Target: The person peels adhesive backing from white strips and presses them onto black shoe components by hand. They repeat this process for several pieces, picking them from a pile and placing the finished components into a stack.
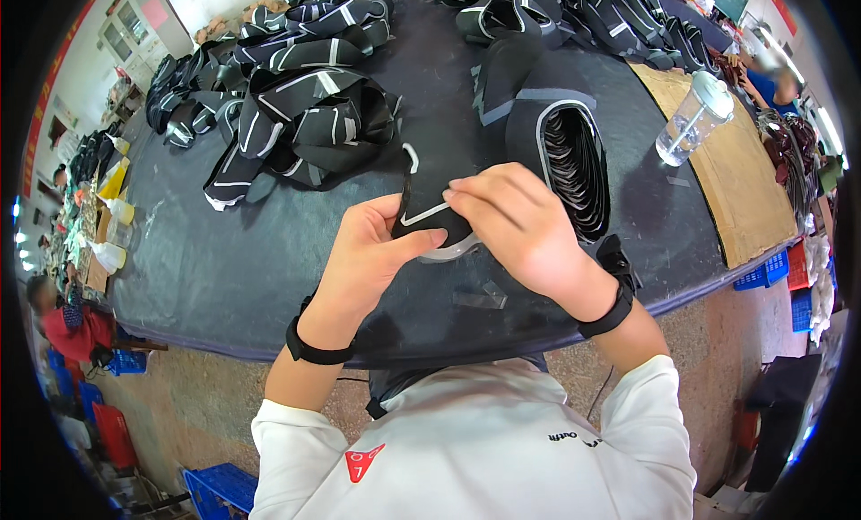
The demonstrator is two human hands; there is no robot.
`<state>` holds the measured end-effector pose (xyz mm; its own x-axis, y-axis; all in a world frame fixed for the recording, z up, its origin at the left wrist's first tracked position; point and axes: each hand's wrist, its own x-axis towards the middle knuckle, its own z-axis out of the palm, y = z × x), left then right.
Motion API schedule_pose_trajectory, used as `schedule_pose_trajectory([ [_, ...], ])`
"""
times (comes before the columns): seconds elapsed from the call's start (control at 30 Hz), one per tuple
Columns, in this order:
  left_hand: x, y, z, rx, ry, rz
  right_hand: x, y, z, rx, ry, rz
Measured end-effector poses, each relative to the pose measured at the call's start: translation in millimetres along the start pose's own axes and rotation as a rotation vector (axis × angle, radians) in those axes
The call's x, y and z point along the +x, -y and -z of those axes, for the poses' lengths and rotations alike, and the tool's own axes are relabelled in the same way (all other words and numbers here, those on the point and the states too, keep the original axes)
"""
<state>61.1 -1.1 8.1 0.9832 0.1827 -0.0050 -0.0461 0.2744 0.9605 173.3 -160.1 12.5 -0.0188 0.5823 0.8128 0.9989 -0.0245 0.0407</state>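
Note:
Between my hands is a black shoe upper piece (455,226) with a white strip along its edge. My left hand (372,251) grips its left side, thumb laid over the top. The fingers of my right hand (520,220) are pinched together on the white strip at its right end. A pale, translucent edge shows below the piece. Just right of my right hand stands a bundle of stacked black pieces (574,166) with a light rim. Beyond my left hand lies a heap of black pieces with white strips (314,121).
More piles of black pieces (619,22) cover the far side of the dark table (206,287). At right, a clear plastic jug (695,117) rests on a brown board (753,197). Bottles (109,255) line the left. Blue crates (220,489) and other people are around the table.

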Motion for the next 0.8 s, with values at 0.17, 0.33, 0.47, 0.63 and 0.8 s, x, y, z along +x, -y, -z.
schedule_pose_trajectory([
  [0.17,-5.2,-1.3,-0.1,0.011,-0.018,0.056,1.4,-0.4,1.0,-0.061,0.049,0.164],
  [0.33,-4.0,-2.5,-8.1,0.131,-0.033,0.046,-0.4,0.2,4.5,-0.171,0.125,0.238],
  [0.47,-0.6,2.7,-8.4,0.168,-0.018,0.037,-2.5,-5.1,5.9,-0.121,0.153,0.228],
  [0.63,2.6,9.9,-10.2,0.421,-0.002,-0.034,-2.3,-7.1,1.2,0.094,0.186,-0.064],
  [0.8,6.7,9.2,-10.4,0.294,-0.050,-0.045,-4.6,-10.1,-1.8,0.136,0.164,-0.093],
])
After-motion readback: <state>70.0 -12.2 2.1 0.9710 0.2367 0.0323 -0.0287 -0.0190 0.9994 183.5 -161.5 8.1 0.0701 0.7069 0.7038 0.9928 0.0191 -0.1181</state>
